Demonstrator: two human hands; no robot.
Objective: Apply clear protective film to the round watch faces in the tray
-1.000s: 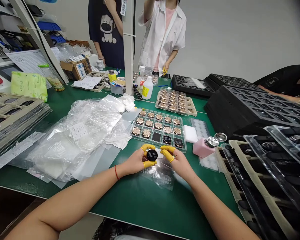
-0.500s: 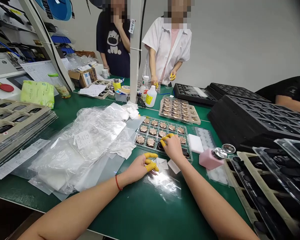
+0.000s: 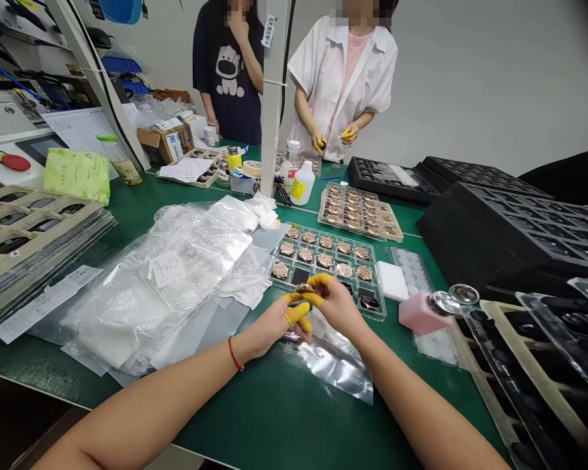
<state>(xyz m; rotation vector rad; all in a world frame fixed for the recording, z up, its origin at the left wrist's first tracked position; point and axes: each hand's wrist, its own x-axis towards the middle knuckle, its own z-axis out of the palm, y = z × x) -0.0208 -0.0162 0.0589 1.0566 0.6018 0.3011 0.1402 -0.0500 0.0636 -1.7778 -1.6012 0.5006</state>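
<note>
My right hand, with yellow finger covers, pinches a round watch part at the near edge of the clear tray. Close beside it my left hand, also in yellow finger covers, has its fingers curled just below the part; whether they hold anything cannot be made out. In the tray sit several rose-gold round parts and a few dark ones near the front right. Under and right of my hands lies clear plastic film.
Plastic bags cover the left of the green table. A pink bottle, a white block and black trays are at right. Two people stand behind a white post.
My right hand has lifted a round part from the tray's front row and moved it toward my left hand. A dark compartment now shows in that row. The view has shifted slightly.
</note>
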